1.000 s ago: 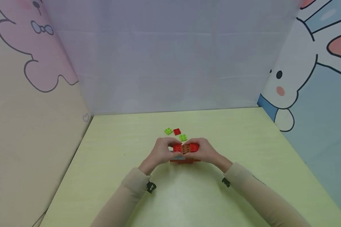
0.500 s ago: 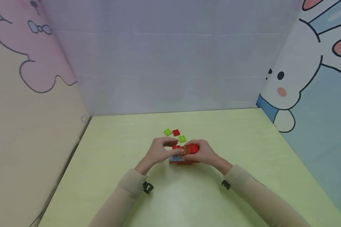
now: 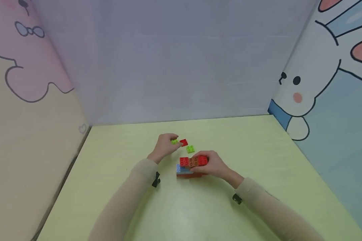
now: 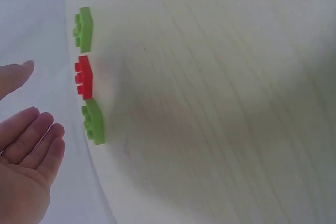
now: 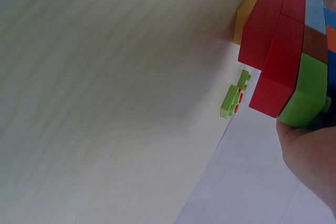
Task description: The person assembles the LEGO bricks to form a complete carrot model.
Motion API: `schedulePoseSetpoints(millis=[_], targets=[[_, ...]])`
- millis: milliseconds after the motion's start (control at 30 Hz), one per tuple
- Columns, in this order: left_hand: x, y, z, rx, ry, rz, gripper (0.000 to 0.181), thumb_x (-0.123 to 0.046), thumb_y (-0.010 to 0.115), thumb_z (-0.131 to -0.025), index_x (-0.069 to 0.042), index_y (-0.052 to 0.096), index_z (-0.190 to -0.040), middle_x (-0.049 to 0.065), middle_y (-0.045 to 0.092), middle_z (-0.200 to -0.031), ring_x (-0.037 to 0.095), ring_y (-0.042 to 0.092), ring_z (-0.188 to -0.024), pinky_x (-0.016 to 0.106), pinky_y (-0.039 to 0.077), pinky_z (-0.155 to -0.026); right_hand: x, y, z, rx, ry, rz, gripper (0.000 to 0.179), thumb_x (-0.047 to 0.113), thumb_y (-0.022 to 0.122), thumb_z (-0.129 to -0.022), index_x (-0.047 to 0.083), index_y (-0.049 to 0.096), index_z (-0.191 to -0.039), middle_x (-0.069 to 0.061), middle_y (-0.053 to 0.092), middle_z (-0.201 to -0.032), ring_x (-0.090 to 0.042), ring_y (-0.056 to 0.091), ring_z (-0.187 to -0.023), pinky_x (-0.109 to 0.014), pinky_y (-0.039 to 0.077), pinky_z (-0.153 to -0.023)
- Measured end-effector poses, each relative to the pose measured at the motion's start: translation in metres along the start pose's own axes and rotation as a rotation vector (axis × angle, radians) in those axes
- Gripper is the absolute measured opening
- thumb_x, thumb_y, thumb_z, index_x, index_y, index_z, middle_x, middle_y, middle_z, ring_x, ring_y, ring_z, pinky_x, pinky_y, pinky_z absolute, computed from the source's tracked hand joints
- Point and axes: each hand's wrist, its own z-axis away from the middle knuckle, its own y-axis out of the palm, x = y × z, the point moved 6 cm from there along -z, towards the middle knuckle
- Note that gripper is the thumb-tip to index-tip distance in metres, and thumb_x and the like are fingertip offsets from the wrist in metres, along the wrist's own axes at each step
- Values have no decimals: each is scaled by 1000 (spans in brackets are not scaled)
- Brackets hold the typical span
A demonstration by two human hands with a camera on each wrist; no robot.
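My right hand (image 3: pixel 215 164) grips the right end of a built block of toy bricks (image 3: pixel 184 162). Red and brown bricks run along its top, with light blue and red ones lower. From the right wrist, the brick block (image 5: pixel 278 51) shows red sides, a green end and a yellow piece. My left hand (image 3: pixel 163 147) reaches over a lime green brick (image 3: pixel 174 142), thumb and fingers spread apart. The left wrist view shows that hand (image 4: pixel 26 182) with nothing between thumb and fingers. A red brick (image 3: pixel 183 142) lies just right of its fingertips, and another lime green brick (image 3: pixel 190 149) lies nearer me.
The pale yellow-green table (image 3: pixel 244 147) stretches to both sides. A light grey-lilac wall panel (image 3: pixel 181 67) stands behind it. Cartoon-printed panels rise at the left (image 3: pixel 27 150) and right (image 3: pixel 344 127).
My left hand has let go of the brick block and moved away and left, to the loose bricks. My right hand has kept its grip on the block.
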Motion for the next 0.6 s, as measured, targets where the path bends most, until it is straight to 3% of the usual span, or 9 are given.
schedulePoseSetpoints(millis=[167,333,600], targets=[[6,18,-16,93,-36,-145,55,-34,76,-80,-7,62,-126,6,60,-125,24,49,-119,39,38,-99,-1,1,2,2,-13,-19,42,35,84,-72,18,69,-107,4,65,-100,-21,57,-94,-35,51,-74],[7,27,-22,161,2,-237,58,-29,78,-79,-3,60,-128,10,59,-127,28,48,-121,41,35,-101,0,7,3,6,-19,-27,41,35,84,-73,18,69,-107,4,65,-100,-19,57,-94,-35,51,-74],[-2,31,-25,205,88,-339,46,-20,71,-79,-4,65,-121,9,65,-111,22,56,-97,37,44,-87,8,5,7,16,-25,-43,38,34,83,-73,20,69,-106,6,65,-100,-18,57,-94,-34,50,-77]])
